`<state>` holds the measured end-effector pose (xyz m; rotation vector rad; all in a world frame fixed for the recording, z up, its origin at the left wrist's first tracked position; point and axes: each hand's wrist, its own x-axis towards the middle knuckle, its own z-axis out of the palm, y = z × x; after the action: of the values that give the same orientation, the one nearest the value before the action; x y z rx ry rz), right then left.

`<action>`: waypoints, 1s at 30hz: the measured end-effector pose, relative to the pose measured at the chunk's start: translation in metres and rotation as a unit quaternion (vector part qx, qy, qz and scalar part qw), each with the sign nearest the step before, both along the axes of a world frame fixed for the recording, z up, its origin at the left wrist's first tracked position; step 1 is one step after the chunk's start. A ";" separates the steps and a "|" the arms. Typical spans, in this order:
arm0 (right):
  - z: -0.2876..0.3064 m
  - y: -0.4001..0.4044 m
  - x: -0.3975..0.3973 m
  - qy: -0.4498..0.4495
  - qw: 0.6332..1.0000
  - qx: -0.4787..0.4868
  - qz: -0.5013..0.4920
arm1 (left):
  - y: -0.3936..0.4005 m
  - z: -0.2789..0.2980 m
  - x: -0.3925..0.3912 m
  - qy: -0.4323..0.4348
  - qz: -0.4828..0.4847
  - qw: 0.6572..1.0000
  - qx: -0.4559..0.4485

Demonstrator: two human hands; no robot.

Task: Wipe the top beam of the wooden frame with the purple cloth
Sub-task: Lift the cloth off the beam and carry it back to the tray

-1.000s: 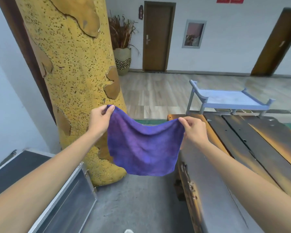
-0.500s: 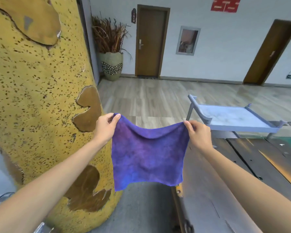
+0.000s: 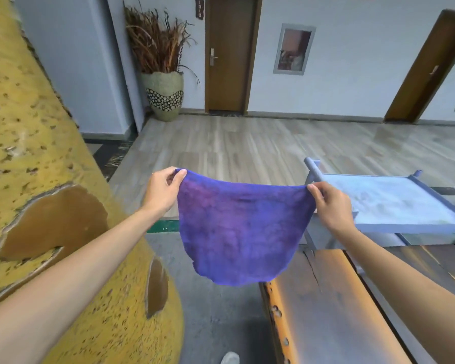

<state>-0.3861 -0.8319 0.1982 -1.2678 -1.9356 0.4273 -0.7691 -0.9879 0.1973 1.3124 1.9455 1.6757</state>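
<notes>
A purple cloth (image 3: 241, 229) hangs spread out in the air in front of me. My left hand (image 3: 162, 190) pinches its upper left corner and my right hand (image 3: 331, 206) pinches its upper right corner. Below and to the right lies a dark wooden frame of heavy planks, with an orange-edged beam (image 3: 318, 306) running toward me along its left side. The cloth hangs above the near end of that beam without touching it.
A big yellow speckled pillar (image 3: 50, 206) fills the left side. A pale blue frame with a flat panel (image 3: 389, 203) stands behind my right hand. Wooden floor, a vase of dried reeds (image 3: 164, 95) and two brown doors lie beyond.
The view has moved forward past the pillar and the cloth is pulled wider between both hands. Both hands keep their pinch on the corners.
</notes>
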 end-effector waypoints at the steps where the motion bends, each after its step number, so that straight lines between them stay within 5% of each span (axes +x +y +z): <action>1: -0.008 0.034 -0.012 0.002 1.000 0.006 -0.003 | 0.035 -0.008 -0.015 0.000 -0.010 1.000 -0.010; 11: -0.022 0.218 -0.071 -0.032 0.999 0.015 0.018 | 0.225 -0.036 -0.087 0.023 0.068 0.996 -0.054; 30: -0.027 0.543 -0.177 -0.078 0.993 0.002 -0.094 | 0.620 -0.032 -0.220 0.043 -0.049 0.994 -0.091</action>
<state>-0.5627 -0.2889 0.1716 -1.5044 -1.9195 0.2350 -0.9886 -0.3680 0.1652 1.4070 1.9925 1.3816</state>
